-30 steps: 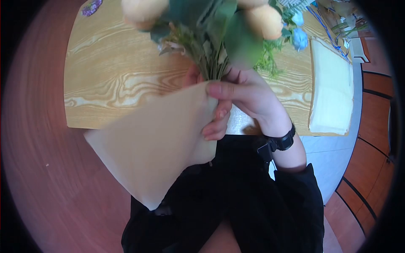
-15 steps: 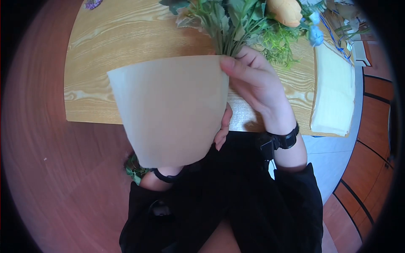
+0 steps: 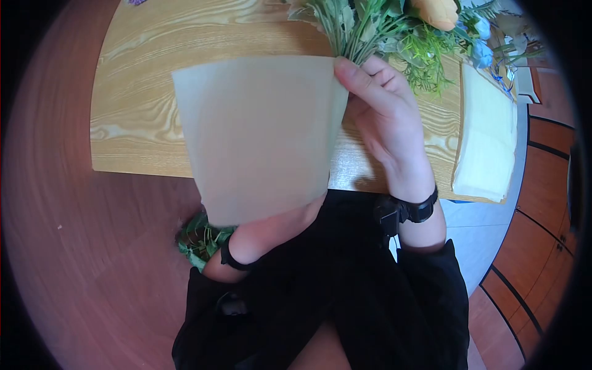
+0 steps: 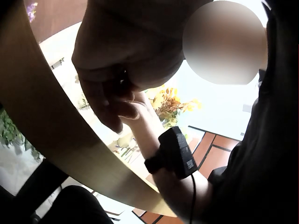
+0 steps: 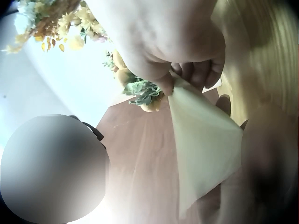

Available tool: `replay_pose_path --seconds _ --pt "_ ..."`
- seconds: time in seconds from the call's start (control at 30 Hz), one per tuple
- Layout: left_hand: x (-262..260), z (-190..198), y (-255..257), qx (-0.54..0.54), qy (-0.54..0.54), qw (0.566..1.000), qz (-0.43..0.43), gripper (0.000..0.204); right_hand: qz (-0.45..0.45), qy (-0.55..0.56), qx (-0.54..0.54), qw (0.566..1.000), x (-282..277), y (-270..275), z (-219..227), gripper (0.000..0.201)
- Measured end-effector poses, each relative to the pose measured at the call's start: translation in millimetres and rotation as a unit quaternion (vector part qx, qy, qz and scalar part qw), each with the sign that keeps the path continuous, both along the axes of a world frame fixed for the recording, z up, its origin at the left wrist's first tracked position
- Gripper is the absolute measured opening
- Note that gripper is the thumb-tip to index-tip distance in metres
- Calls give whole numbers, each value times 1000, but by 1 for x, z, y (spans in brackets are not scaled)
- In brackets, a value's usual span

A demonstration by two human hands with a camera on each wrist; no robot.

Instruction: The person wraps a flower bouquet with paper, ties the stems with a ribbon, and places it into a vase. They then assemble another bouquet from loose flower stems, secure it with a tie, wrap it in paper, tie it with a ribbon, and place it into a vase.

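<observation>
A sheet of pale wrapping paper (image 3: 259, 142) hangs beside a bouquet (image 3: 354, 31) of leafy stems and peach flowers. My right hand (image 3: 391, 111) pinches the sheet's upper corner by the stems, thumb on top; the right wrist view shows this hand (image 5: 170, 42) and the folded paper (image 5: 205, 140) below it. Behind the sheet my left hand is hidden from the head view, with only its forearm (image 3: 265, 237) showing. Curled fingers of the left hand (image 4: 135, 51) appear in the left wrist view, gripping around the stems, whose lower ends are hidden.
A stack of pale sheets (image 3: 487, 135) lies at the right of the wooden table (image 3: 135, 123). Blue flowers (image 3: 481, 49) and greenery (image 3: 428, 58) are at the back right. A leafy plant (image 3: 200, 240) stands below the table's front edge, by the left forearm.
The paper has swung up and flattened across the front of the stems, covering the left hand. Bouquet and right hand have moved up and to the right, and the left forearm has come into view.
</observation>
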State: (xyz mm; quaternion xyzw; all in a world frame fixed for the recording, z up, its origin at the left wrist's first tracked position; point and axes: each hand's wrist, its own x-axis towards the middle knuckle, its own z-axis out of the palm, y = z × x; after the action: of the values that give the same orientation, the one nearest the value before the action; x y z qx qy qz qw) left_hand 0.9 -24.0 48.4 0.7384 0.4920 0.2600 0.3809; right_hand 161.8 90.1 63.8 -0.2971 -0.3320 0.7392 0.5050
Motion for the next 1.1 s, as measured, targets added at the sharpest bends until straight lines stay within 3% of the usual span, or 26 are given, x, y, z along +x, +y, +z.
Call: replay_pose_path --seconds 0.07,0.17,0.27,0.33,0.5,0.57,0.67,0.73,0.83,1.1 --pt "-1 -1 -1 -4 -20 999 31 9 -6 4 6 1000 -2 -1 5 10" --pt "-6 8 5 -38 -43 998 -22 9 -34 -10 -4 999 -6 -3 8 11" --pt "-11 8 -4 -83 -56 995 30 7 -51 -35 -7 998 -7 0 7 11" --pt "-24 0 -16 110 58 992 -24 5 -62 -50 -7 997 -5 7 -1 12" --pt "-39 44 -15 187 97 977 9 21 -91 -79 -9 993 -15 7 5 19" --pt "-22 47 2 303 113 941 103 31 -103 -85 -2 991 -20 6 4 21" --pt "5 50 25 313 148 935 72 42 -126 -43 -53 990 -32 2 6 21" --pt "16 39 32 295 309 901 73 48 -119 -33 -41 991 -32 1 7 21" --pt "15 28 45 323 350 872 109 50 -127 -33 -24 991 -38 -3 8 20" --pt "0 25 63 369 289 864 181 51 -41 -18 -48 998 -42 -12 17 14"
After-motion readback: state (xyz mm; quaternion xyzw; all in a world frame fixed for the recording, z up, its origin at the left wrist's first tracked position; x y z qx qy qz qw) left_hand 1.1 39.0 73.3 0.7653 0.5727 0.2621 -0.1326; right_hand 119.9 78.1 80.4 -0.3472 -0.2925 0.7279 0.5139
